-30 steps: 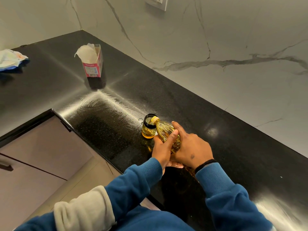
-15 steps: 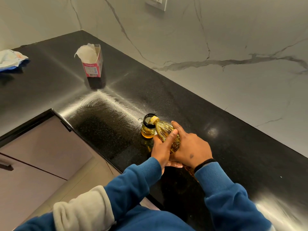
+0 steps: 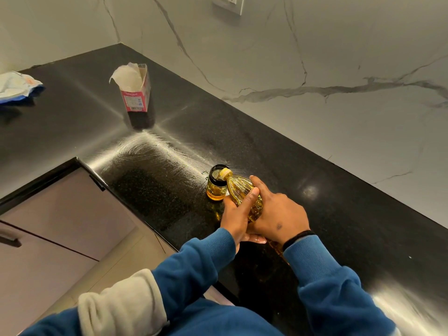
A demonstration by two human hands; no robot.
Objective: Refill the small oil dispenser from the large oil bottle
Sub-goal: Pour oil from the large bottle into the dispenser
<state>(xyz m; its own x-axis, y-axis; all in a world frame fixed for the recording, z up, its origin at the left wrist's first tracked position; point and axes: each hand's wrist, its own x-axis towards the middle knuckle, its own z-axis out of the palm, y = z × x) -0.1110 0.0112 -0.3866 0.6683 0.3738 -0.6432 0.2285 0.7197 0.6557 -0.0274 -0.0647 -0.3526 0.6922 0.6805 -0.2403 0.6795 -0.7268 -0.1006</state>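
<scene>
Both hands gripping the oil bottle (image 3: pixel 240 190), tipped low, its mouth at the rim of the small jar (image 3: pixel 216 186) standing on the black counter (image 3: pixel 339 214). Left hand (image 3: pixel 236 219) cradling underneath, right hand (image 3: pixel 276 214) clamping the ribbed side. Plastic probably yielding and oily-slick; ribs looking like the safest hold. Carton (image 3: pixel 135 93) label too blurred to read.

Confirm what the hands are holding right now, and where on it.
Both hands hold the large oil bottle, tipped toward the small dispenser: left hand and right hand wrap its ribbed body, not the neck.
</scene>
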